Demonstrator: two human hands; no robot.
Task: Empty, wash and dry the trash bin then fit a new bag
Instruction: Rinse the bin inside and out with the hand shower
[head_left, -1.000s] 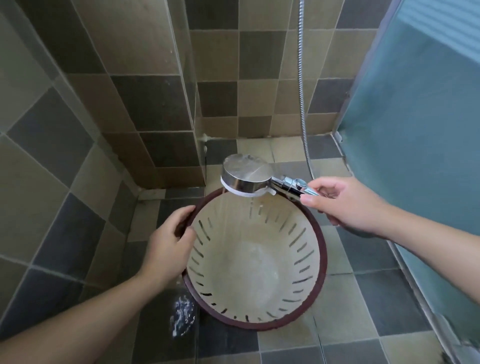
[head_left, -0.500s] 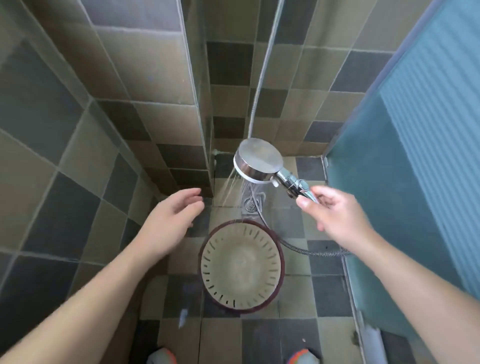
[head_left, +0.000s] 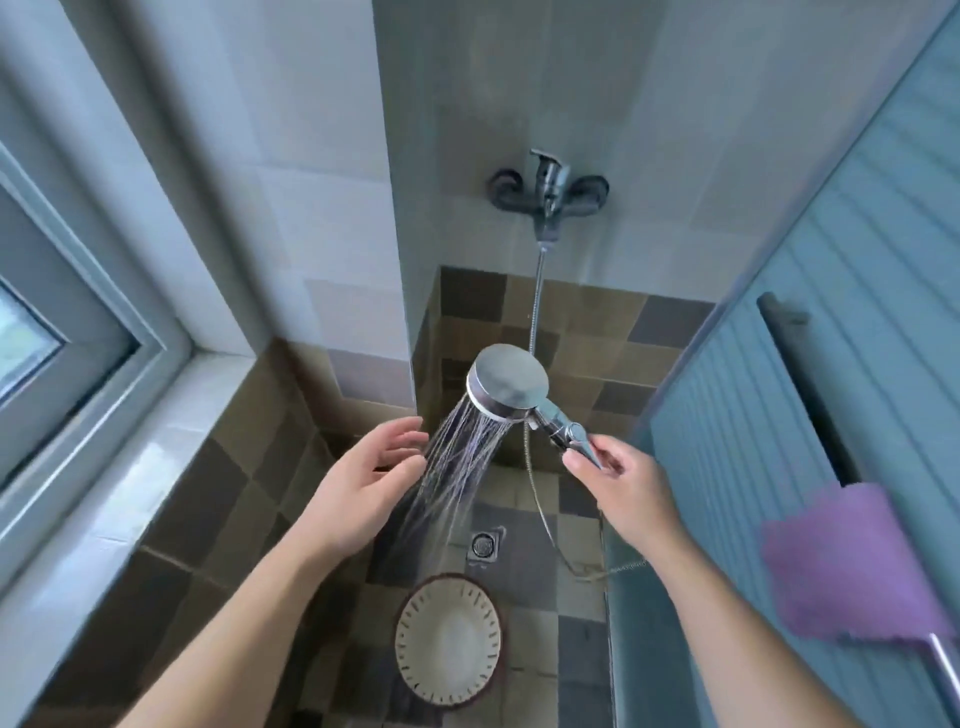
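The trash bin (head_left: 448, 642), cream inside with slotted walls and a dark red rim, stands upright on the tiled shower floor far below my hands. My right hand (head_left: 621, 491) grips the chrome handle of the shower head (head_left: 508, 383), which is raised high and sprays water down to the left. My left hand (head_left: 363, 480) hovers open beside the spray with relaxed fingers, holding nothing. The water stream falls toward the floor above the bin.
A wall faucet (head_left: 548, 195) with a metal hose (head_left: 536, 306) is mounted on the far wall. A floor drain (head_left: 483, 544) lies just beyond the bin. A purple cloth (head_left: 852, 561) hangs on a rail at the right by the glass door. A window (head_left: 47, 332) is on the left.
My left hand let go of the bin's rim and rose open. The view climbed, so the bin looks far below. The shower head was lifted away from the bin, still spraying.
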